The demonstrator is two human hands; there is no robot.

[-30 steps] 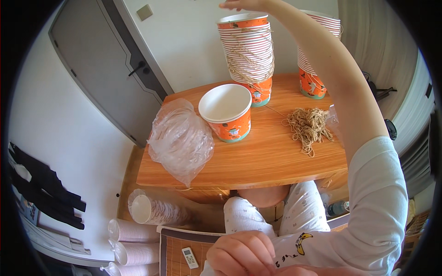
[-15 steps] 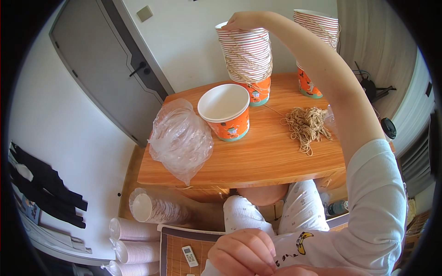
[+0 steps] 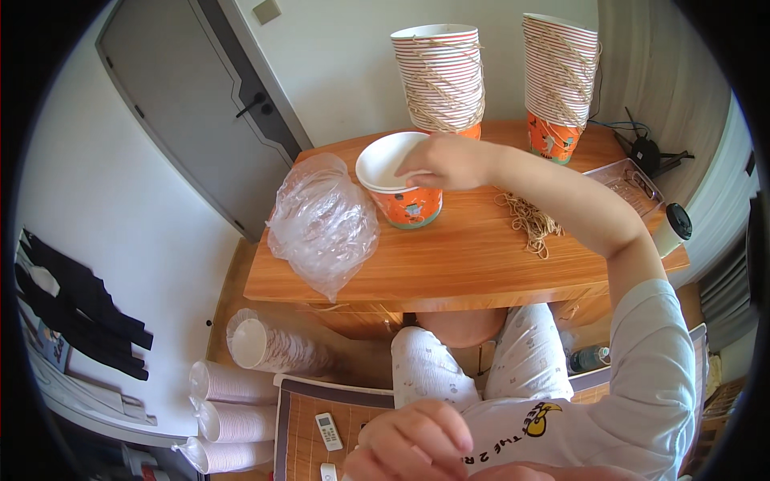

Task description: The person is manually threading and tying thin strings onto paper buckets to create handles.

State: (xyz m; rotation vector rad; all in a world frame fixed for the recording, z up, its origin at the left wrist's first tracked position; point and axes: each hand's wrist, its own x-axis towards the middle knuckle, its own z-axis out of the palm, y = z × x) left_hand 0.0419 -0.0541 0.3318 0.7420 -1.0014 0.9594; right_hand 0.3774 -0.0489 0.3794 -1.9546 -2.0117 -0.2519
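My right hand (image 3: 453, 160) reaches across the wooden desk to the near pair of nested orange paper buckets (image 3: 407, 210). Its fingers are bent over the right side of the white rim, the tips inside the opening. At the lower edge my left hand (image 3: 413, 442) is held close to my body with curled fingers; whatever it may hold is hidden. Behind the buckets rises a tall nested stack of paper buckets (image 3: 439, 80), loosely wound with tan string. Partly under my right forearm lies a loose heap of tan string (image 3: 533, 228).
A crumpled clear plastic bag (image 3: 325, 228) lies left of the buckets. A second string-wound stack (image 3: 561, 76) stands at the back right, near a clear tray (image 3: 622, 180) and a black-lidded cup (image 3: 674, 228). Bagged stacks of buckets (image 3: 237, 421) and a remote control (image 3: 329, 431) are below left.
My right hand has left the top of the tall back stack and come down and nearer, to the rim of the front buckets. My left hand stays low near my body.
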